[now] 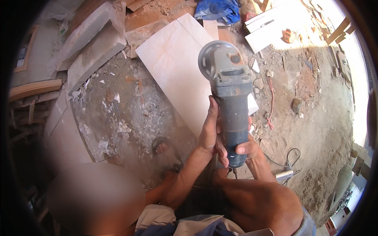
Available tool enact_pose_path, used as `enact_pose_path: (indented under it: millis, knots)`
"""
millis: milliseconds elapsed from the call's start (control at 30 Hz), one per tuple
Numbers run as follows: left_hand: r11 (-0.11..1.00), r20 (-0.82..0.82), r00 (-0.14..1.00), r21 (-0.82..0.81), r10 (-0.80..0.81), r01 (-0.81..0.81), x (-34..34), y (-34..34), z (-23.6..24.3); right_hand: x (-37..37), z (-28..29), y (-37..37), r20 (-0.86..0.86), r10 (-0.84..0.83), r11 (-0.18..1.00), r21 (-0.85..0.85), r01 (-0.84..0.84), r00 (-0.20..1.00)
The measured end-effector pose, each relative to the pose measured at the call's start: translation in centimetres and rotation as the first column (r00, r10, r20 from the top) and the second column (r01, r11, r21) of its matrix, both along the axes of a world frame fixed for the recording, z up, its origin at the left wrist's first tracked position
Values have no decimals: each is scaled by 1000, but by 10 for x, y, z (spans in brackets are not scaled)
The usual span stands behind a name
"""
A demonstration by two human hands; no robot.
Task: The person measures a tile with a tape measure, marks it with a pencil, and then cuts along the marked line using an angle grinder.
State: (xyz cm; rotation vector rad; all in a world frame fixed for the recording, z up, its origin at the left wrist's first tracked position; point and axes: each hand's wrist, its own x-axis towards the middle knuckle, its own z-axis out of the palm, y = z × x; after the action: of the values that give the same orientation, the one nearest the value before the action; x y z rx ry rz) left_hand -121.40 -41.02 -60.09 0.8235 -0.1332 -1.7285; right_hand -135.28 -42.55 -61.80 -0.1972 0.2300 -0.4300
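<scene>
An angle grinder (235, 110) with a dark body and a grey metal head is held up before me, its disc (206, 63) at the far left of the head. My left hand (212, 129) is closed round the left side of the body, thumb pointing up toward the head. My right hand (250, 145) grips the rear end from the right, thumb laid across it. The cord leaves the bottom end. Beyond and beneath the tool lies a large pale tile (171, 59) on the ground, with a straight line near its far edge; the grinder hides part of it.
Grey blocks (96, 51) stand at the far left. A blue cloth (217, 11) lies at the back, with white tile pieces (262, 29) and an orange tape measure (289, 35) to its right. Rubble and dust cover the ground. A dark cable (289, 161) loops at the right.
</scene>
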Motion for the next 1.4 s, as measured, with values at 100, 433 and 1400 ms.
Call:
enact_pose_path:
  millis: [100, 433, 1400]
  knots:
    - [1000, -45, 999, 6, -2, 2, 17, 3, -5, 16, 5, -4, -72, 9, 998, -60, -13, 997]
    - [822, 591, 684, 61, 427, -566, 56, -37, -11, 45, 32, -71, -496, -291, 647, -732, -214, 818]
    - [759, 943, 291, 71, 160, -647, 137, -57, -147, 187, -80, -217, -654, -494, 355, -753, -554, 573]
